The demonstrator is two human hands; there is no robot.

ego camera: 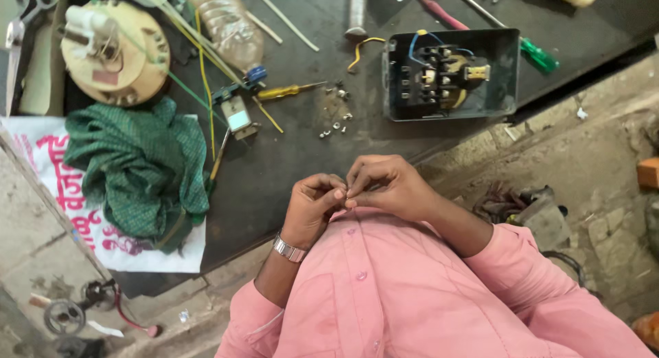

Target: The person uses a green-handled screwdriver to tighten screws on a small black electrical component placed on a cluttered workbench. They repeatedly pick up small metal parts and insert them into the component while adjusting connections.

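My left hand point(312, 207) and right hand point(384, 183) meet close against my pink shirt point(371, 282), fingers point(340, 192) curled and pressed tip to tip, pinching something too small to make out. Beyond my fingers, on the dark bench point(288, 159), lies a scatter of small screws point(335, 118). Farther out and to the right sits an open metal box point(449, 73) with wired parts. Left of my fingers lies a crumpled green cloth point(141, 169), and a yellow-handled screwdriver point(288, 91) rests near the screws.

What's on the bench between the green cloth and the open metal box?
In the head view, between the green cloth and the metal box: a yellow-handled screwdriver and loose screws.
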